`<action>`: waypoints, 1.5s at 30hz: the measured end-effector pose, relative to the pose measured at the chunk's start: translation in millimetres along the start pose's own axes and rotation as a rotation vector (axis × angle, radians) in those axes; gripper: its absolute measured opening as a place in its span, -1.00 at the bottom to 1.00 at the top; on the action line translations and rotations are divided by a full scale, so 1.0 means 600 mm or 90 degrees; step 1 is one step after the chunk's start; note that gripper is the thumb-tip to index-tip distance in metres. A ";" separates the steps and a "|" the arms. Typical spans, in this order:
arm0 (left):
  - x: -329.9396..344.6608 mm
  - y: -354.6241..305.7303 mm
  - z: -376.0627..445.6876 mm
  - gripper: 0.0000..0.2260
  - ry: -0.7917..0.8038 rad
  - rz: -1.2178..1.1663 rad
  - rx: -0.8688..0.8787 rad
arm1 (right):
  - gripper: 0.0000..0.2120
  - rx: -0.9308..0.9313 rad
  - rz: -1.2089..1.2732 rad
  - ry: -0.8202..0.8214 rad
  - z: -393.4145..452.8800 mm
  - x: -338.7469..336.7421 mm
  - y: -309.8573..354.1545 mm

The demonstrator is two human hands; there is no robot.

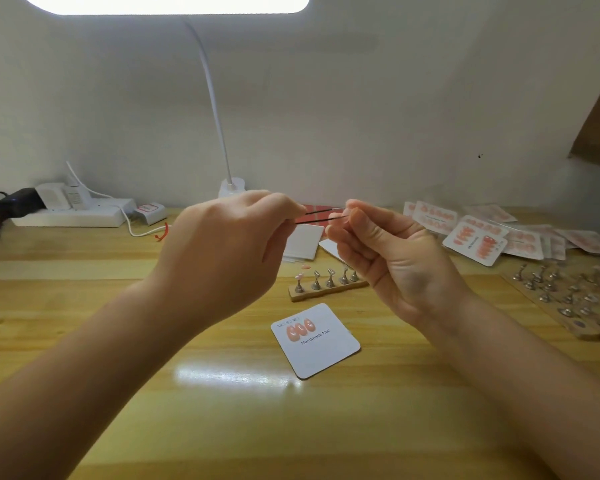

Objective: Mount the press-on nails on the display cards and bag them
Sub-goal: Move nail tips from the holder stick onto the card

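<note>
- Card (pixel 321 348) lies flat on the table (pixel 395 410) at 6 o'clock, three pink nails (pixel 300 329) at its top left corner.
- Above it, the left hand (pixel 219 258) pinches tweezers (pixel 321 216), tips pointing to 3 o'clock.
- Right hand (pixel 381 251), fingers curled, pinches something small at the tweezer tips; too small to tell.
- Stand (pixel 328 284) at 12 o'clock of the card holds one nail at its left end.
- Bagged cards (pixel 492 233) are piled at 2 o'clock.

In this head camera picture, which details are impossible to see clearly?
- Tweezers tips: hidden behind the right hand fingers, so whether they hold a nail is unknown.
- Tweezers handle: covered by the left hand.
- Small print above the three nails on the display card: too small to read.
- Wooden stand right end: hidden by the right hand.
- Finished cards at right: blurred, nail counts unclear.
</note>
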State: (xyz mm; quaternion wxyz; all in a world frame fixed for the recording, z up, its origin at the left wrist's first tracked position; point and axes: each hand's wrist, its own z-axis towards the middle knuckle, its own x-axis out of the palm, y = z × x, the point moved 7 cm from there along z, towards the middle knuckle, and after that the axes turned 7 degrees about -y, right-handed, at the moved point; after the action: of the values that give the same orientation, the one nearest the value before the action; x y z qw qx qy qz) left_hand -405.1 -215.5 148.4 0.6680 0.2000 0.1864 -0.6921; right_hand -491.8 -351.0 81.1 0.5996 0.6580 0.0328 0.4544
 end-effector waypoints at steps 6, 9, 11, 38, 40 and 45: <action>-0.003 -0.002 0.000 -0.91 -0.008 0.018 0.016 | -0.88 -0.004 -0.007 -0.014 -0.002 0.000 0.002; -0.006 -0.004 0.000 -0.90 -0.013 0.031 0.026 | -0.89 -0.003 -0.010 -0.027 -0.003 -0.003 0.004; -0.008 -0.005 0.000 -0.89 -0.019 0.039 0.028 | -0.89 -0.005 -0.018 -0.033 -0.003 -0.005 0.006; 0.002 -0.019 -0.009 -0.87 -0.017 0.118 0.029 | -0.89 0.024 -0.016 -0.078 -0.008 -0.009 -0.013; 0.002 -0.022 -0.010 -0.84 -0.022 0.129 0.029 | -0.90 0.030 -0.010 -0.077 -0.009 -0.008 -0.015; -0.002 -0.023 -0.008 -0.88 -0.020 0.139 0.010 | -0.88 0.009 -0.008 -0.073 -0.008 -0.006 -0.009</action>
State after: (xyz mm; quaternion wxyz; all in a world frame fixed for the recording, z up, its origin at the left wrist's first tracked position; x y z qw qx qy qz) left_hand -418.5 -211.5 144.5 0.7406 0.2138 0.1477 -0.6197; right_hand -494.6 -348.1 74.0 0.5985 0.6871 0.0061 0.4118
